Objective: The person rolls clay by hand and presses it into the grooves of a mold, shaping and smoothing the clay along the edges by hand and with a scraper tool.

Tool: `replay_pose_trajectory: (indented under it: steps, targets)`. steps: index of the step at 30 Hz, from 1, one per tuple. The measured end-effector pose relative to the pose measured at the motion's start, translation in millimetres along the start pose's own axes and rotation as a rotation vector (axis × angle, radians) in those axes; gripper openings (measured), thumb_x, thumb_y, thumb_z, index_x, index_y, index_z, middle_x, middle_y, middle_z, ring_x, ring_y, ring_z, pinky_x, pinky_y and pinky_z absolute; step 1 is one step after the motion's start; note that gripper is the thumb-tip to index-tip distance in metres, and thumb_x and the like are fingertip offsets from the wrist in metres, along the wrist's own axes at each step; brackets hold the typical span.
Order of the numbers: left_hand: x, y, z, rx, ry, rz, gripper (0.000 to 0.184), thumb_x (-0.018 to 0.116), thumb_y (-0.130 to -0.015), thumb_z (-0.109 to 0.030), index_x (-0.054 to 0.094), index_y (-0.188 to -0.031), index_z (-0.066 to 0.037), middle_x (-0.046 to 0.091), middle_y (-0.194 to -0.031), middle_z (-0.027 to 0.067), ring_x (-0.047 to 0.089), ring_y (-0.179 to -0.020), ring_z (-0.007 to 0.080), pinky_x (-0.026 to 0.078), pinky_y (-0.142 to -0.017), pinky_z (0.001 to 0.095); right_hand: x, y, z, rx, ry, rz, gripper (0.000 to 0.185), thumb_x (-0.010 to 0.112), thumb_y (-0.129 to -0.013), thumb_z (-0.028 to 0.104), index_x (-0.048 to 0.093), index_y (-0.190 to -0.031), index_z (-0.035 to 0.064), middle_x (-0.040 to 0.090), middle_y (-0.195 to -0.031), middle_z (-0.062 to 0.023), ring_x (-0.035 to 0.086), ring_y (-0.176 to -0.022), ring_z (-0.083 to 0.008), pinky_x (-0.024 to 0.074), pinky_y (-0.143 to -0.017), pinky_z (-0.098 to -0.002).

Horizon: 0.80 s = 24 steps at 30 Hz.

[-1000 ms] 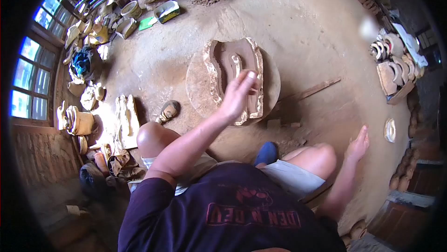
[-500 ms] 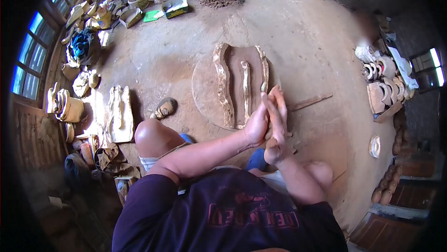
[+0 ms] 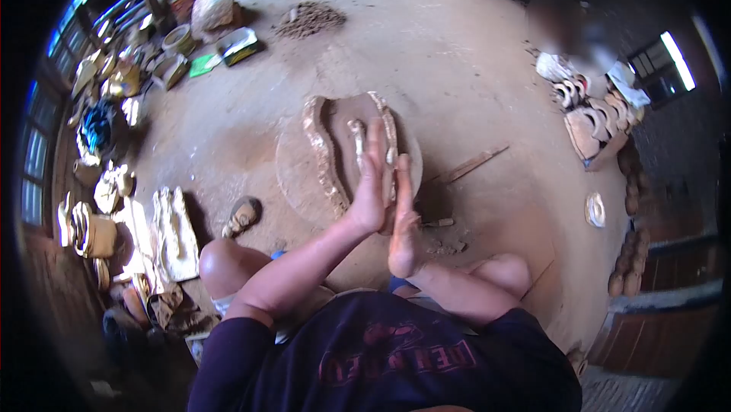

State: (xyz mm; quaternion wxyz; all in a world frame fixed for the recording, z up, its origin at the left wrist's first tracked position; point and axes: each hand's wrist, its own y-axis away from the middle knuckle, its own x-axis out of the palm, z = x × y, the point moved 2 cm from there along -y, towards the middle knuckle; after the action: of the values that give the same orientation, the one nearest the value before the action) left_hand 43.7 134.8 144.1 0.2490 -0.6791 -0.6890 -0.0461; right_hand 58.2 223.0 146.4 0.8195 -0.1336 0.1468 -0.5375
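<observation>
My left hand (image 3: 369, 195) and my right hand (image 3: 404, 229) are raised palm to palm in front of me, fingers stretched out. A narrow gap shows between the fingers. Near the heels of the palms a bit of brown shows, and I cannot tell whether it is clay held there. Beyond the hands lies a clay slab piece with raised wavy side walls (image 3: 316, 134), their tops pale and rough. A pale-topped ridge (image 3: 355, 134) runs along its middle, partly hidden by my left hand. It rests on a round board (image 3: 289, 176) on the floor.
A wooden stick (image 3: 478, 162) lies right of the board. A similar ridged piece (image 3: 175, 237) stands in sunlight at left, near a dark rounded object (image 3: 244, 214). A soil heap (image 3: 311, 20) is farther off. Curved clay pieces (image 3: 598, 122) are stacked at right, near a blurred person.
My palms have gone from pressed together, fingers slanting across each other, to slightly apart with fingers pointing forward. The view has turned, shifting the surroundings leftward.
</observation>
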Motion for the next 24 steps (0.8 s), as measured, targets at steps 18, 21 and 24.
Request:
replay_pose_trajectory:
  steps: [18, 21, 24]
  targets:
    - [1, 17, 7, -0.068, 0.137, -0.074, 0.103, 0.007, -0.091, -0.087, 0.0, -0.167, -0.017, 0.006, -0.173, 0.0121, 0.002, -0.159, 0.0288, 0.001, -0.127, 0.0444, 0, -42, -14, 0.158, -0.159, -0.076, 0.093, 0.026, -0.105, 0.067, 0.002, -0.163, -0.0014, 0.003, -0.171, -0.0205, -0.001, -0.159, -0.0294, 0.0047, -0.127, -0.0425]
    - [-12, 6, 22, -0.088, 0.185, -0.108, 0.1, 0.012, -0.093, -0.086, 0.002, -0.167, -0.019, 0.01, -0.173, 0.0098, 0.008, -0.159, 0.0292, 0.004, -0.127, 0.0436, 14, -36, 3, 0.191, -0.283, -0.038, 0.085, 0.03, -0.108, 0.06, 0.005, -0.164, 0.0015, 0.007, -0.172, -0.0186, 0.003, -0.159, -0.0272, 0.0102, -0.127, -0.0412]
    - [-15, 3, 8, -0.131, 0.285, -0.209, 0.101, 0.014, -0.092, -0.087, 0.005, -0.167, -0.02, 0.013, -0.172, 0.0092, 0.011, -0.158, 0.027, 0.006, -0.127, 0.0436, 17, -26, -17, 0.095, -0.187, 0.024, 0.079, 0.029, -0.11, 0.055, 0.006, -0.164, 0.0026, 0.01, -0.172, -0.0145, 0.008, -0.158, -0.0236, 0.0118, -0.126, -0.0387]
